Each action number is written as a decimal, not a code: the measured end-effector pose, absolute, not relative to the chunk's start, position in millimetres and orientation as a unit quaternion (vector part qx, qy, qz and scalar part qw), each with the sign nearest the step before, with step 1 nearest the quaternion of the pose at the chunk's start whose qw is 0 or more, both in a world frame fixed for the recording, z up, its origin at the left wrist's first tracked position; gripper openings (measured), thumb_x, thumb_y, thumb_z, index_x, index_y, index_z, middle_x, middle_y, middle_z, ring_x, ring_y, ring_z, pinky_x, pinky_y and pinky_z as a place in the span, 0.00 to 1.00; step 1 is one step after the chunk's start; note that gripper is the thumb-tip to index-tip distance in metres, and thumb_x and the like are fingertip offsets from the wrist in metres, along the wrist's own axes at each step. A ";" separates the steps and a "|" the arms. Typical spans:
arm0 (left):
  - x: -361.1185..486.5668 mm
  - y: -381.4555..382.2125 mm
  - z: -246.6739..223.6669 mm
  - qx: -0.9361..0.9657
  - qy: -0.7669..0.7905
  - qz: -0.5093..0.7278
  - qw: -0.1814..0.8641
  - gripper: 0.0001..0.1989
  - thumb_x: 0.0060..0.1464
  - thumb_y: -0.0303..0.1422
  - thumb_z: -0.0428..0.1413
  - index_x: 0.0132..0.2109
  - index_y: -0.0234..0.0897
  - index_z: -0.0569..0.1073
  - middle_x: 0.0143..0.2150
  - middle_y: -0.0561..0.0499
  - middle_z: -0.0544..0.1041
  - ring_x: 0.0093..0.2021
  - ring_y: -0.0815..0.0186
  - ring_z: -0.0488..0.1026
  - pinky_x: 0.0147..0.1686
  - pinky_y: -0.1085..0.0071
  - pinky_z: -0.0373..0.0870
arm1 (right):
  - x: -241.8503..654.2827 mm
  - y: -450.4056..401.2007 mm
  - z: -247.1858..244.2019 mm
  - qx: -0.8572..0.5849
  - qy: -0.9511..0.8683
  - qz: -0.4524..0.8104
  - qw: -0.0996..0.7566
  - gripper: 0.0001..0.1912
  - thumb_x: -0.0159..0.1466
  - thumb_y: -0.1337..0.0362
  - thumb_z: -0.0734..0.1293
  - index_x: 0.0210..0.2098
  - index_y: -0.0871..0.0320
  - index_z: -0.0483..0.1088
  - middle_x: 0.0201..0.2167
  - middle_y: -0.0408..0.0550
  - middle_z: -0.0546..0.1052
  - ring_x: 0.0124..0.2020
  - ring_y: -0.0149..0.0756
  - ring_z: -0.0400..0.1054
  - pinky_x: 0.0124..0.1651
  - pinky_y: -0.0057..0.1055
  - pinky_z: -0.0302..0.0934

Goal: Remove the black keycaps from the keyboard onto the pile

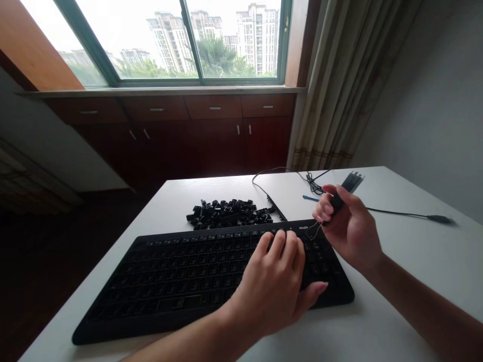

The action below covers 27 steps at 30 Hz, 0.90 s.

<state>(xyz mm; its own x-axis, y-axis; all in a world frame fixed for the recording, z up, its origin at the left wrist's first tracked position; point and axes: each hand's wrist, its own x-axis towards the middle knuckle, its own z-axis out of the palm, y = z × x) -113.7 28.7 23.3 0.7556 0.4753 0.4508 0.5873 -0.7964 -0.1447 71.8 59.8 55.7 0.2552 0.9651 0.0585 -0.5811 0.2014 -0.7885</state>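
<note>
A black keyboard (177,291) lies across the front of the white table, with bare key sockets over most of its left and middle parts. My left hand (277,276) rests palm down on its right part, fingers slightly bent and thumb stretched out, holding nothing. My right hand (349,226) is closed around the dark handle of a keycap puller (338,202). Its thin wire loops point down at the keyboard's upper right, where some keycaps sit. I cannot tell whether the wires grip a key. Grey-tipped prongs stick out of the tool's upper end.
Behind the keyboard lies a heap of loose black keycaps (230,213). A coiled black cable (314,185), a small blue stick (310,198) and a cable with a dark end piece (439,219) lie farther back and right. Beyond the table (418,266) stand wooden cabinets (215,138) under a window.
</note>
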 end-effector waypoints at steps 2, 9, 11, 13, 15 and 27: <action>-112.9 22.8 18.1 -0.913 -0.330 -0.188 0.150 0.39 0.70 0.55 0.40 0.60 0.18 0.71 0.59 0.29 0.74 0.59 0.43 0.70 0.59 0.49 0.62 | 72.9 62.8 53.0 -0.324 -0.287 0.542 0.720 0.09 0.64 0.58 0.71 0.31 0.57 0.75 0.22 0.40 0.65 0.23 0.28 0.58 0.29 0.26 0.61; -111.4 10.4 10.5 -0.913 -0.332 -0.179 0.153 0.37 0.70 0.51 0.42 0.64 0.18 0.69 0.64 0.30 0.71 0.63 0.43 0.69 0.62 0.50 0.60 | 70.3 66.3 43.8 -0.316 -0.300 0.550 0.712 0.13 0.64 0.59 0.72 0.26 0.57 0.70 0.22 0.40 0.66 0.24 0.29 0.59 0.30 0.27 0.61; -111.4 11.3 11.9 -0.914 -0.332 -0.179 0.150 0.37 0.70 0.51 0.42 0.64 0.19 0.69 0.64 0.31 0.71 0.63 0.43 0.69 0.62 0.50 0.60 | 67.1 64.4 44.8 -0.313 -0.299 0.552 0.712 0.14 0.63 0.58 0.72 0.26 0.56 0.69 0.22 0.39 0.65 0.24 0.29 0.58 0.30 0.27 0.61; -111.3 12.2 13.5 -0.914 -0.331 -0.181 0.152 0.36 0.70 0.50 0.42 0.63 0.18 0.70 0.65 0.30 0.70 0.64 0.43 0.68 0.62 0.51 0.60 | 63.9 62.7 46.0 -0.309 -0.302 0.556 0.710 0.14 0.62 0.58 0.73 0.25 0.56 0.69 0.21 0.39 0.64 0.24 0.29 0.58 0.30 0.27 0.61; -111.1 12.8 14.6 -0.914 -0.327 -0.183 0.155 0.36 0.70 0.50 0.42 0.63 0.18 0.70 0.66 0.30 0.69 0.65 0.43 0.67 0.62 0.51 0.61 | 61.4 61.8 46.2 -0.307 -0.307 0.562 0.704 0.14 0.61 0.58 0.74 0.25 0.56 0.68 0.21 0.39 0.64 0.24 0.29 0.57 0.30 0.27 0.60; -113.0 12.3 13.4 -0.925 -0.311 -0.172 0.138 0.34 0.70 0.48 0.43 0.65 0.19 0.67 0.67 0.30 0.67 0.67 0.43 0.65 0.63 0.50 0.61 | 51.4 58.3 33.6 -0.297 -0.379 0.526 0.701 0.12 0.65 0.56 0.72 0.29 0.54 0.69 0.24 0.40 0.66 0.28 0.32 0.59 0.36 0.29 0.60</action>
